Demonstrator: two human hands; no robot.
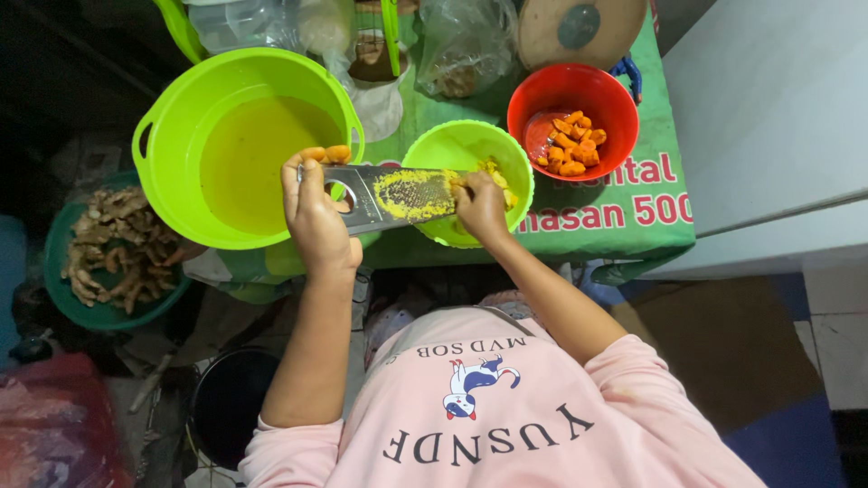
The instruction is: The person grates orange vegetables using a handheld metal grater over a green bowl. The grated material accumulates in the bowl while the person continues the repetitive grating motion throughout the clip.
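Note:
My left hand grips the handle end of a flat metal grater, holding it level over the small green bowl. Yellow pulp coats the grater's rough face. My right hand presses a small yellow-orange root piece against the grater's far end, above the bowl; the piece is mostly hidden by my fingers. Grated yellow pulp lies in the small green bowl. A red bowl to the right holds several peeled orange root pieces.
A big green tub of yellowish liquid stands at the left. A dark green basin with unpeeled brown roots sits lower left. Plastic bags, a white cup and a round lid crowd the table's back. A black bucket stands below.

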